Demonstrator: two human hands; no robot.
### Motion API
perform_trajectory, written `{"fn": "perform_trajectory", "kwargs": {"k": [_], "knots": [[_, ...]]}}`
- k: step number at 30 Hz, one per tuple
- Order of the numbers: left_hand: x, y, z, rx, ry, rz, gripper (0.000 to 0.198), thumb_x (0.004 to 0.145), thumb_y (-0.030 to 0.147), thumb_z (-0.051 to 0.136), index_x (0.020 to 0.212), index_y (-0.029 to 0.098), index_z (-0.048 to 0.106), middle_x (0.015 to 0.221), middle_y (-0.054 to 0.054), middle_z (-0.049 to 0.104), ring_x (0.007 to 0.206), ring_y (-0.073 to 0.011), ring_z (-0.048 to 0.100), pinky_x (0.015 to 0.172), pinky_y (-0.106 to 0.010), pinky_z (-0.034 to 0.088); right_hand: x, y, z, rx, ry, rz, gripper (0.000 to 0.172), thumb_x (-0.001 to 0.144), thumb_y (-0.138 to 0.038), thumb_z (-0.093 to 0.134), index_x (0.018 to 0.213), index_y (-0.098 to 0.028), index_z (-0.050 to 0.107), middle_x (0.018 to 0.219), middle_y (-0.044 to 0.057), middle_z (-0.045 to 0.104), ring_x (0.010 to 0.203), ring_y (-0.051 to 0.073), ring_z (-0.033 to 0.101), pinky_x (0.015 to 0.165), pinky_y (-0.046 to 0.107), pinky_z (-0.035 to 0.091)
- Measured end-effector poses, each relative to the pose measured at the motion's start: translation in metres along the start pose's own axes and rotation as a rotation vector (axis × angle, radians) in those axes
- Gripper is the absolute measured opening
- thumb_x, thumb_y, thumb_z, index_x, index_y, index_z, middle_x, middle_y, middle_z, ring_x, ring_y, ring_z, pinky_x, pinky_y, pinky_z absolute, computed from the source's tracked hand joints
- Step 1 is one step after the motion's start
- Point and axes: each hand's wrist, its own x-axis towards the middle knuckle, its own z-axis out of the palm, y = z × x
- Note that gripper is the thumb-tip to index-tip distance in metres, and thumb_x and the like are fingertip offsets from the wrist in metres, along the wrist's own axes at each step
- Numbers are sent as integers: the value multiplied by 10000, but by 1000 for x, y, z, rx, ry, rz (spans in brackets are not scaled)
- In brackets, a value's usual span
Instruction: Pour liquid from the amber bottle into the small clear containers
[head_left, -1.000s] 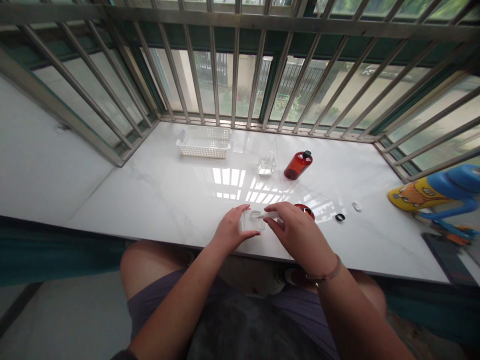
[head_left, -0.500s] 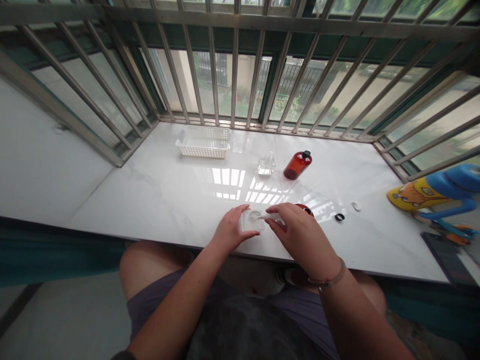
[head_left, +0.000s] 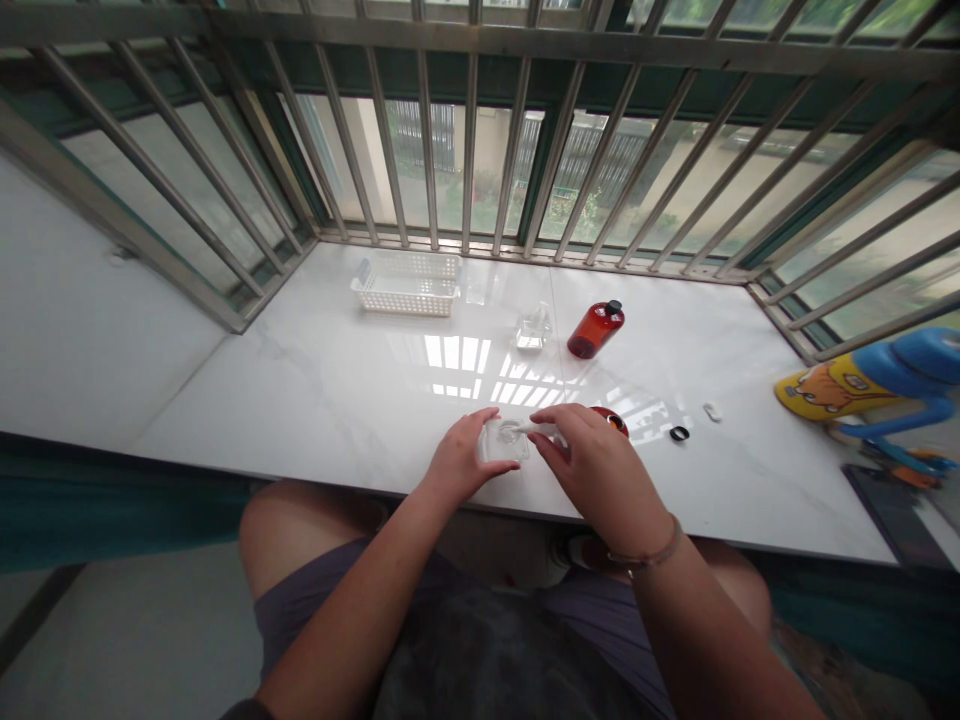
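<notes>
The left hand (head_left: pixel 459 462) cups a little clear container (head_left: pixel 501 446) from the side, with the thumb in front and the fingers curled over its far edge, so it sits pinned upright on the worktop (head_left: pixel 330 400) close to the near edge. The right hand (head_left: pixel 600 472) meets it from the other side, thumb and forefinger pinched on a small clear piece (head_left: pixel 534 429) right at the container's mouth. What that piece is I cannot make out, as both things are see-through against the glossy white stone. To my eye this is fiddly fitting work. It goes best with the left hand firm and low so the container cannot skate on the slick surface, and the right hand lining the piece up squarely before pressing or turning, using light fingertip force only. Just behind the right knuckles a red-orange object (head_left: pixel 615 421) peeks out, near enough to be knocked by a careless wrist. Farther right lie a black ring (head_left: pixel 679 433) and a small white bit (head_left: pixel 712 411). Toward the window bars a red bottle (head_left: pixel 595 331) lies tilted beside a small clear bottle (head_left: pixel 532 331), with a white basket (head_left: pixel 407 285) to the left.
</notes>
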Motion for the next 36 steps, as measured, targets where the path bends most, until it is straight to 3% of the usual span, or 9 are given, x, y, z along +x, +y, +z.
{"fn": "perform_trajectory", "kwargs": {"k": [21,26,31,36], "knots": [[0,0,0,0,0,-10,870,704,408,997,1443,264,562,1414,-104,693,1318,-337,659,1169,-541,519,-1,-6,-3,10,-12,-10,111,1003,-179,650,1106,-206,682,1059,95,749,1002,282,714,888,440,599],[-1,0,0,-10,-2,-3,875,703,404,997,1449,273,560,1392,-98,702,1307,-336,666,1164,-534,524,-8,-9,-7,7,38,-12,116,1026,-213,630,1129,-222,683,1095,97,750,1035,277,716,898,427,604],[0,0,0,-9,5,-16,866,700,396,999,1441,269,569,1399,-100,696,1305,-332,667,1169,-528,520,-14,-6,-4,13,-44,-6,113,1008,-183,649,1109,-208,692,1066,94,747,998,272,721,888,430,610],[0,0,1,-4,-1,-14,875,695,391,1005,1438,253,564,1394,-102,699,1303,-326,664,1169,-520,518,-15,-5,-4,-18,-3,0,113,1021,-207,647,1123,-202,697,1083,99,752,1004,270,721,875,429,614]]}}
